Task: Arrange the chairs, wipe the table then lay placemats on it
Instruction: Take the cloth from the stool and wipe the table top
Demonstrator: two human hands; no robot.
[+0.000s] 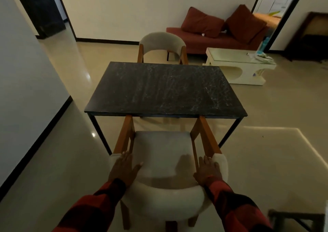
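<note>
Left hand [123, 168] lies flat on the left end of the near chair [162, 160] backrest, fingers [126, 156] straight and close together, thumb spread inward over the cushion edge. Right hand [207, 170] lies flat on the right end of the same backrest, fingers [206, 160] straight, slightly spread, gripping nothing. Both wear red-and-black plaid sleeves [230, 207]. Just ahead of the fingertips run the chair's wooden arms, whose front ends sit under the near edge of the desk [163, 88], a dark marble-look top on thin black legs. The beige seat lies between the two hands, mostly outside the desk. Beyond the desk, well away from the fingers, the far chair [162, 45] stands at the opposite edge, its curved back facing away. Farther off to the right of the right fingers: red sofa [213, 36] with two cushions, and a white coffee table [239, 66].
</note>
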